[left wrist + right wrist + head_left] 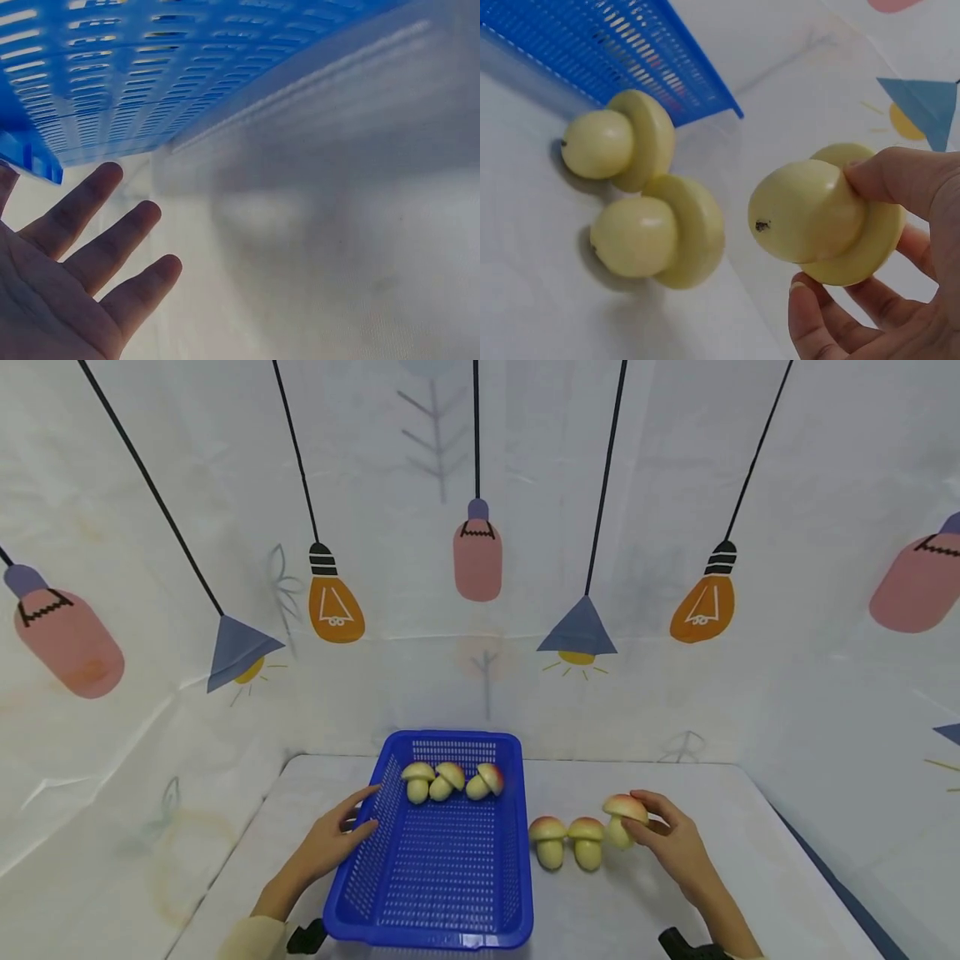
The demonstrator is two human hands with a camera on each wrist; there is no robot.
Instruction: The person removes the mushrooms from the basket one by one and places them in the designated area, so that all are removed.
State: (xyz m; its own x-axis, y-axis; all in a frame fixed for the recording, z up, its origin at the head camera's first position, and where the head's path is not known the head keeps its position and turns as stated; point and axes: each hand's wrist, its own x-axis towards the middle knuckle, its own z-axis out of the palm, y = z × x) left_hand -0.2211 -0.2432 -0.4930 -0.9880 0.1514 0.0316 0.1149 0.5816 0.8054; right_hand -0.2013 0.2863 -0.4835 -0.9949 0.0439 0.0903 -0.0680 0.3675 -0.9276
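Note:
My right hand (pixel 672 839) pinches a toy mushroom (pixel 624 810) with a pale stem and reddish-yellow cap, thumb on one side and fingers on the other. In the right wrist view the held mushroom (pixel 810 214) shows a dark spot at its stem end. Two similar mushrooms (pixel 549 842) stand side by side on the table, between that hand and a blue plastic basket (pixel 442 885). Three more mushrooms (pixel 447 781) lie in the basket's far half. My left hand (pixel 330 837) is at the basket's left rim, its fingers (pixel 112 247) extended and spread beside the slotted wall.
A white-covered table (pixel 600 910) carries everything. Behind it hangs a pale cloth (pixel 420 677) printed with lamps and bulbs. Dark straps (pixel 307 937) show at both wrists.

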